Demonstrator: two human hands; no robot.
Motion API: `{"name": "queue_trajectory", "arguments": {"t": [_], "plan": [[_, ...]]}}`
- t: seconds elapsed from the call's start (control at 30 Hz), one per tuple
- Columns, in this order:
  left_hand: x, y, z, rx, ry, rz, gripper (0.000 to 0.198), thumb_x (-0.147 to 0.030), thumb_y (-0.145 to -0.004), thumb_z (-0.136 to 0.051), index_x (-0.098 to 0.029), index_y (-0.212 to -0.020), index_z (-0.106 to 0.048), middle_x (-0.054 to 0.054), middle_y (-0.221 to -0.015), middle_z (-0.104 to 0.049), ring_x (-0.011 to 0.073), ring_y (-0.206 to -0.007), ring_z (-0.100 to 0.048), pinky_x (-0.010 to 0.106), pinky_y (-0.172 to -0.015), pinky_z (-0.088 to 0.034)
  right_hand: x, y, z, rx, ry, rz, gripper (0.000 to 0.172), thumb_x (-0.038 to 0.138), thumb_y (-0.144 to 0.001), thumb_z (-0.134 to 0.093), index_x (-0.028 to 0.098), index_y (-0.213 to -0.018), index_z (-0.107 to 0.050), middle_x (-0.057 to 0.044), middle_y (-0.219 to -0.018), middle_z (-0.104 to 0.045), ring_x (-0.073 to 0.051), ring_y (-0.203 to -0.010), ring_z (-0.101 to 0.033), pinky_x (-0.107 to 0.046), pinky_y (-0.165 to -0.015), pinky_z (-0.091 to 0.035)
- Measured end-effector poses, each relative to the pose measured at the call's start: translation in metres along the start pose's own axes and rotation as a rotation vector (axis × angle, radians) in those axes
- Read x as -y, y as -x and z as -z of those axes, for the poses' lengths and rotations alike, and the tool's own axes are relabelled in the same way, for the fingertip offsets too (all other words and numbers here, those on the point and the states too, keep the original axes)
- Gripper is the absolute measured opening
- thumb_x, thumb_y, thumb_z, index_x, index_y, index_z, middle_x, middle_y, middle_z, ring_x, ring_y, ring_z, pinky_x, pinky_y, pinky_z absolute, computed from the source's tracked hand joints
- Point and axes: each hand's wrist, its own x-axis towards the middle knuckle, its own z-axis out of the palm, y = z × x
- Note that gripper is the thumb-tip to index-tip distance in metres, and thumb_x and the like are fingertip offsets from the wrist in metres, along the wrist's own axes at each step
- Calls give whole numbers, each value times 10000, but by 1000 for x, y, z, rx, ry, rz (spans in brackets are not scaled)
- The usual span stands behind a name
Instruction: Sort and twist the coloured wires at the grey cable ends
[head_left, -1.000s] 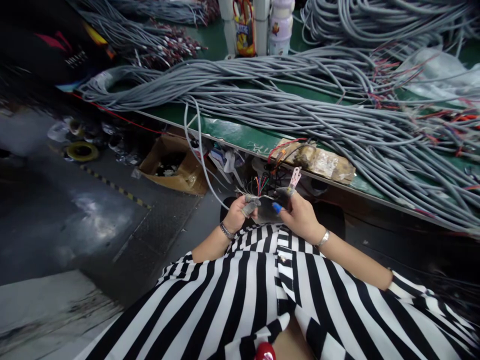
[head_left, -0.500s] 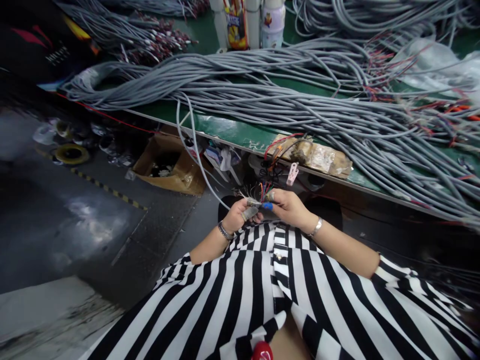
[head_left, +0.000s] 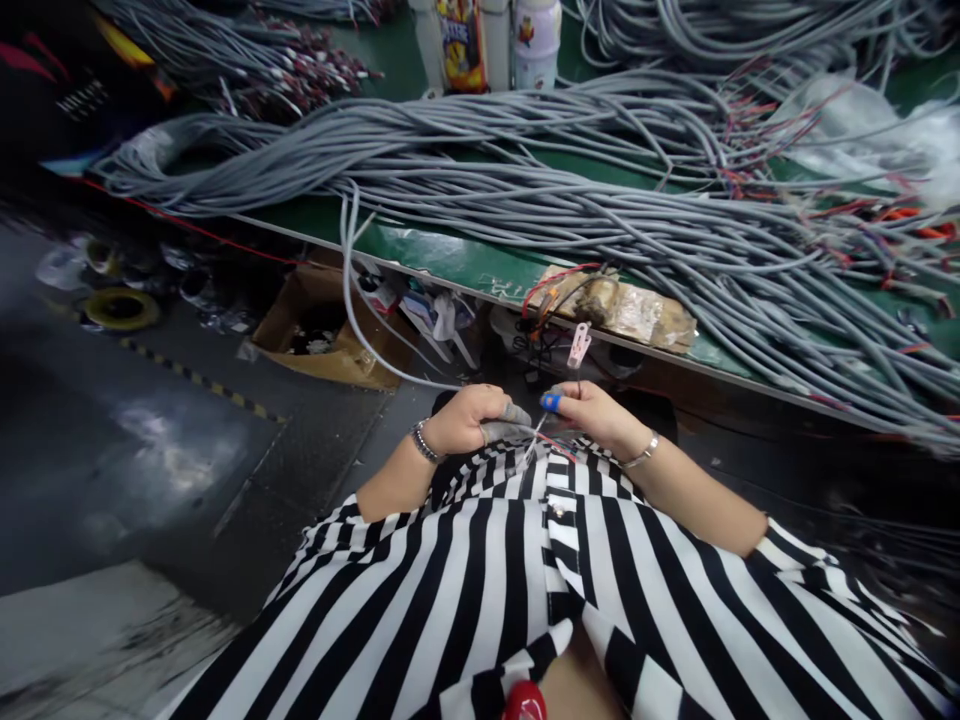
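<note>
Since 1 second ago your hands have dropped from chest height toward your lap: your left hand (head_left: 466,420) is now curled around the end of the grey cable (head_left: 349,300), while your right hand (head_left: 592,415), with a blue cap on 1 fingertip, pinches its thin coloured wires (head_left: 541,438) just beside it. No writing is readable; the bottle (head_left: 534,40) labels are blurred. Grey cable bundles (head_left: 600,200) cover the green bench (head_left: 450,262), above a cardboard box (head_left: 319,335) on the dark floor.

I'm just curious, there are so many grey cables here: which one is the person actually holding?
The one grey cable that droops off the green table's edge and curves to the left hand. The others lie bundled on the table.
</note>
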Motion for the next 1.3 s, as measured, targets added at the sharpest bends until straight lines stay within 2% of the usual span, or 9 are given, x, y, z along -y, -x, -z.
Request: {"name": "queue_trajectory", "arguments": {"t": [0.2, 0.3, 0.43, 0.63, 0.8, 0.87, 0.93, 1.1, 1.3], "plan": [[-4, -1, 7, -131, -263, -149, 169, -287, -870, -619, -195, -972, -719, 39, -722, -685, 141, -674, -594, 270, -681, -434, -6, -1, 31, -338, -106, 33, 527, 610, -596, -758, 203, -599, -422, 89, -441, -360, -21, -366, -189, -210, -363, -88], [-3, -1, 7, -203, -310, -165, 163, -269, -864, -628, -192, -979, -714, 39, -748, -695, 138, -672, -591, 266, -664, -430, -8, 7, 38, -196, -105, -4, 563, 709, -627, -684, 190, -619, -465, 77, -453, -371, -22, -371, -161, -211, -361, -70], [-4, -7, 4, -166, -336, -148, 148, -264, -861, -624, -196, -959, -711, 29, -733, -692, 137, -669, -593, 268, -669, -432, 0, 17, 23, 91, 71, -30, 607, 762, -627, -642, 175, -618, -490, 74, -470, -369, -33, -401, -194, -220, -377, -97], [-3, -14, -3, -114, -374, -155, 146, -265, -869, -584, -188, -882, -708, 35, -697, -674, 143, -646, -584, 279, -648, -430, 12, 8, -5, 128, 176, 69, 514, 566, -582, -777, 173, -536, -449, 70, -492, -401, -49, -476, -299, -219, -451, -228], [-3, -8, -6, -213, -295, -162, 174, -290, -869, -621, -203, -986, -716, 38, -718, -688, 139, -655, -596, 270, -654, -454, 4, 0, 9, -276, -18, 127, 472, 510, -606, -758, 200, -560, -406, 84, -466, -354, -42, -429, -253, -218, -413, -178], [-3, -6, -5, -244, -268, -169, 187, -304, -869, -630, -205, -1001, -718, 44, -736, -699, 140, -671, -606, 266, -654, -462, 1, 0, 21, -358, -99, 124, 496, 536, -609, -757, 207, -574, -388, 93, -454, -321, -34, -401, -207, -216, -392, -127], [-3, -3, -5, -268, -258, -161, 199, -322, -869, -634, -208, -1007, -719, 49, -758, -711, 141, -689, -618, 267, -661, -470, -1, 4, 30, -287, -159, 78, 515, 625, -640, -710, 201, -597, -422, 88, -459, -337, -27, -383, -173, -213, -378, -90], [0, -3, -7, -277, -281, -149, 191, -322, -865, -637, -211, -996, -721, 48, -758, -712, 144, -692, -622, 274, -670, -475, -3, 15, 30, 98, -49, -53, 635, 790, -629, -613, 161, -650, -526, 77, -474, -370, -21, -383, -160, -205, -360, -83], [-2, -5, -15, -212, -301, -37, 289, -289, -841, -644, -191, -1111, -679, 42, -742, -700, 156, -696, -628, 285, -700, -483, 6, 12, 1, 113, 111, 69, 510, 541, -526, -836, 161, -643, -516, 65, -559, -469, -50, -495, -369, -196, -450, -280]]}}
